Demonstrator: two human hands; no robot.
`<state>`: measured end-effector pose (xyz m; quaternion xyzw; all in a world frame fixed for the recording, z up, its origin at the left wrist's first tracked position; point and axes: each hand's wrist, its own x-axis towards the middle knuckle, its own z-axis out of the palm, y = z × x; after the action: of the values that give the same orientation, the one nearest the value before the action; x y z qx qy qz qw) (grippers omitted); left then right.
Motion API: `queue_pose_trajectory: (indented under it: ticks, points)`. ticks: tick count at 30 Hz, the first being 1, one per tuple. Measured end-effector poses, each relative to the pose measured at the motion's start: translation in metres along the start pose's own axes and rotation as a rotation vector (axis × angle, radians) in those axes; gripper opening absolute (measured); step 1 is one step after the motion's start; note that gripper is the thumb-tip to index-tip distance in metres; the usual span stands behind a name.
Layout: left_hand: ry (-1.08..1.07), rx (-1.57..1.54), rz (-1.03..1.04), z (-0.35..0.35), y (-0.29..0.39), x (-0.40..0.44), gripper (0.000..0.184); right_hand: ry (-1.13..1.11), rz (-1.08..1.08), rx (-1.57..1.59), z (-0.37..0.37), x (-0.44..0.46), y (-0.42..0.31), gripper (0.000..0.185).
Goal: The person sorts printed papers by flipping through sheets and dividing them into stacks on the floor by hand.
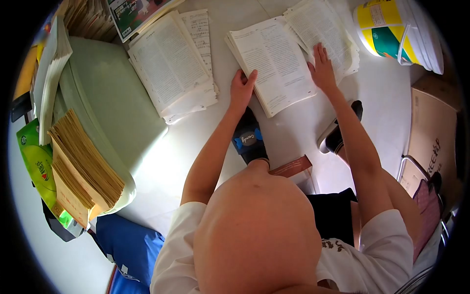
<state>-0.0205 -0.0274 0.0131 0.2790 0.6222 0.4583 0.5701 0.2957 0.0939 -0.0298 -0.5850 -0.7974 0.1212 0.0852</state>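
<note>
A thick stack of printed pages [274,61] lies on the pale floor, its upper sheet covered in text. My left hand [243,89] holds the stack's left edge, thumb on top and the other fingers curled at the side. Just right of it, more loose printed sheets [318,27] overlap the stack. On these sheets and the stack's right side rests my right hand [323,71], palm down with fingers stretched out. Farther left, a separate pile of printed pages [169,63] lies slightly fanned, with a handwritten sheet [198,29] partly under it.
A pale green bin [107,88] on the left bears several yellowed books [88,161]. A yellow and white bucket [387,29] stands at upper right, above a cardboard box [431,127]. My shoes [249,134] are close below the pages. A blue bag [127,245] sits lower left.
</note>
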Motion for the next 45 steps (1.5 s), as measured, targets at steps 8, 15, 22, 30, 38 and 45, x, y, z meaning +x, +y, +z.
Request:
queue_pose_trajectory:
  ticks: [8,15,22,30,38,45]
  points:
    - [-0.003,-0.074,0.042,-0.003,-0.02,0.009,0.046,0.211,-0.007,0.154,-0.008,0.001,-0.034,0.05]
    - [-0.105,-0.107,0.006,-0.008,-0.02,0.006,0.048,0.034,-0.076,0.593,-0.022,-0.02,-0.156,0.047]
    - [-0.089,-0.074,0.024,-0.008,-0.02,0.007,0.047,-0.045,-0.027,0.433,-0.022,-0.033,-0.209,0.058]
    - [-0.059,-0.083,0.019,-0.007,-0.013,0.004,0.042,-0.133,-0.003,0.394,-0.033,-0.028,-0.216,0.065]
    - [-0.091,-0.154,-0.045,-0.007,-0.013,0.004,0.041,-0.14,-0.043,0.387,-0.029,-0.026,-0.211,0.061]
    - [-0.114,-0.16,-0.061,-0.01,-0.019,0.006,0.039,-0.156,-0.073,0.46,-0.028,-0.023,-0.204,0.057]
